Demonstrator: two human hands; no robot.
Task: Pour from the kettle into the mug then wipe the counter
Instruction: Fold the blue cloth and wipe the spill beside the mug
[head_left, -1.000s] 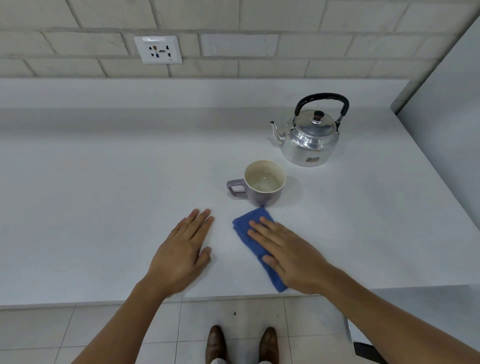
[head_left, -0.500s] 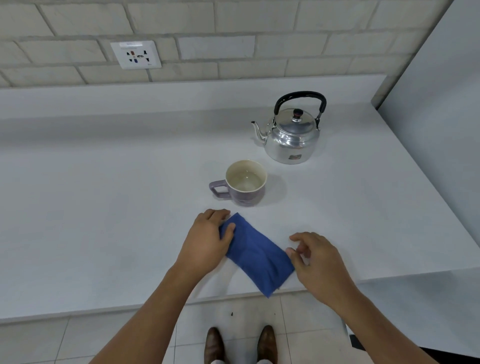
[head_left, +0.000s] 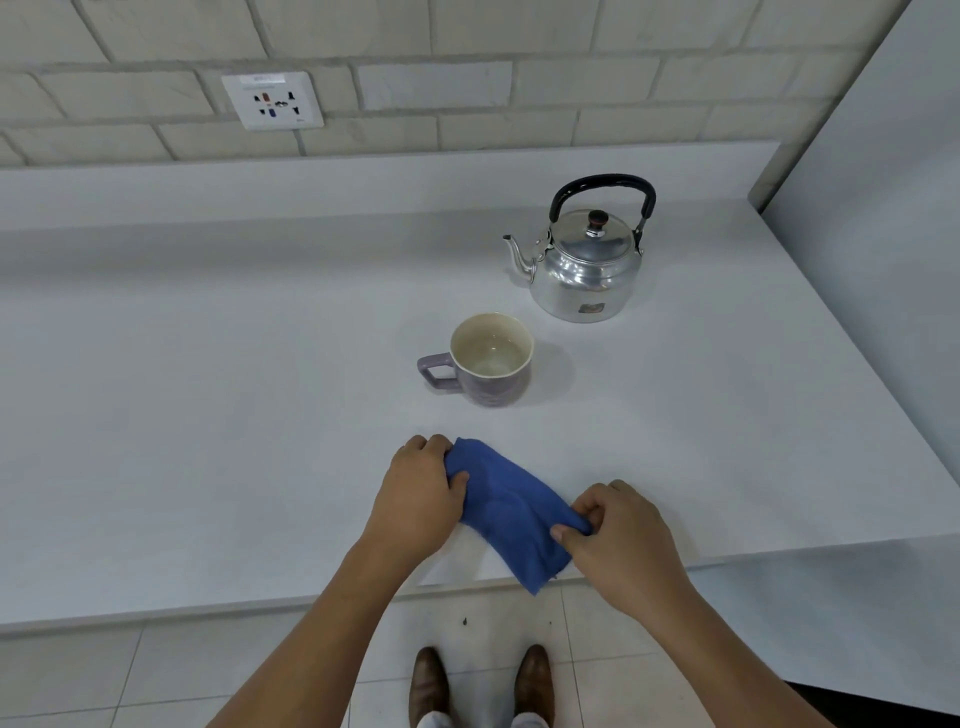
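Note:
A shiny metal kettle (head_left: 587, 270) with a black handle stands upright at the back right of the white counter (head_left: 208, 415), spout to the left. In front of it sits a purple mug (head_left: 485, 364) with a cream inside, handle to the left, with clear liquid in it. A folded blue cloth (head_left: 511, 506) lies near the counter's front edge, one corner hanging over. My left hand (head_left: 421, 493) grips the cloth's far left end. My right hand (head_left: 618, 540) pinches its near right end.
A brick wall with a white socket plate (head_left: 272, 101) backs the counter. A grey panel (head_left: 893, 208) rises at the right end. Below the front edge are floor tiles and two brown shoes (head_left: 483, 686).
Both hands lay flat a second ago, the right one on the cloth. They then moved to the cloth's two ends and now grip it.

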